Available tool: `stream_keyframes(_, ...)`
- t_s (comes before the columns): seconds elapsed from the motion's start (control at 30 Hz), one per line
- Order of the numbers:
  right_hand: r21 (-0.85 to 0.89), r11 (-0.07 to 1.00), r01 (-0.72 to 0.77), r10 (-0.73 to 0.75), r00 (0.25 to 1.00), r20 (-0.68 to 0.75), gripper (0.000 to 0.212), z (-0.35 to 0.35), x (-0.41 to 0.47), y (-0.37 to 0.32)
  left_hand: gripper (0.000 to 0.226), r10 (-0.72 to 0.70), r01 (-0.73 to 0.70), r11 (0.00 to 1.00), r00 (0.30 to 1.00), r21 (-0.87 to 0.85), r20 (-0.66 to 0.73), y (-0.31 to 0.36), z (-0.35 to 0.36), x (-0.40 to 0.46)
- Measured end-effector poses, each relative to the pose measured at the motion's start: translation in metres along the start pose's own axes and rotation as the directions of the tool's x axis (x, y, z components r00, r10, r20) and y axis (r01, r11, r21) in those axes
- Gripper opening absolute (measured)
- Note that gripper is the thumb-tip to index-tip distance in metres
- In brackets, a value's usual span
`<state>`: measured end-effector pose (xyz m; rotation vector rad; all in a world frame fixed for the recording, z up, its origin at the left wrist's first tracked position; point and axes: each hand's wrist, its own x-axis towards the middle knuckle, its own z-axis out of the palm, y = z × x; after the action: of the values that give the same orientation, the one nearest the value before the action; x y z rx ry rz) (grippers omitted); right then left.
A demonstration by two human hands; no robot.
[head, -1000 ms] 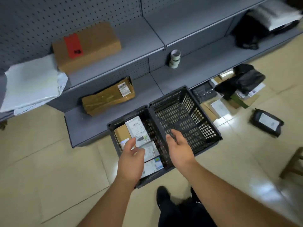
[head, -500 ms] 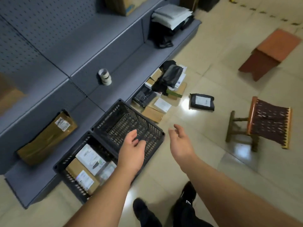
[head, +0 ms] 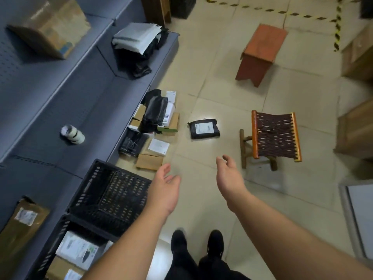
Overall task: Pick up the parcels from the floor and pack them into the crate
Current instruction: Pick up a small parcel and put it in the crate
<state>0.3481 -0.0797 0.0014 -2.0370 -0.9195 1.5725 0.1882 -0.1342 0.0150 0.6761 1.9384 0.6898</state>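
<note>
**Both hands out and empty above the floor**

The person stands with both arms stretched forward. The left hand (head: 164,190) hangs just past the right edge of the black crate (head: 113,196), fingers loosely apart and holding nothing. The right hand (head: 229,176) is out over bare tile, palm turned inward, fingers relaxed and spread, also holding nothing.

The crate sits on the floor against the grey shelf (head: 84,110); a second crate (head: 60,247) beside it, nearer the person, already has boxes inside. Beyond the crates, a pile of parcels (head: 155,126) lies on the floor against the shelf: brown cardboard boxes, white ones and a black bag on top. A single black parcel (head: 203,129) with a white label lies apart on the tile, between the pile and a woven stool (head: 275,136). A roll of tape (head: 72,134) stands on the shelf.
</note>
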Motion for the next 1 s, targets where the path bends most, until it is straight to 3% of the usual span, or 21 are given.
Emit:
stream_keyframes(0.37,-0.010,0.995,-0.097,0.095,0.989,-0.113,0.053,-0.012,0.092,-0.065,0.049,-0.003,0.000,1.000,0.995,0.031,0.103,0.072,0.045,0.113)
stream_keyframes(0.6,-0.056,0.989,-0.139,0.129,0.981,-0.146,0.052,-0.002,0.156,-0.119,0.050,-0.028,0.022,0.999,0.990,0.042,0.137,0.120,0.038,0.199)
stream_keyframes(1.0,-0.275,0.960,-0.045,0.060,0.997,0.044,0.052,0.039,0.251,-0.201,0.050,-0.156,0.156,0.988,0.988,0.006,0.006,0.146,0.008,0.291)
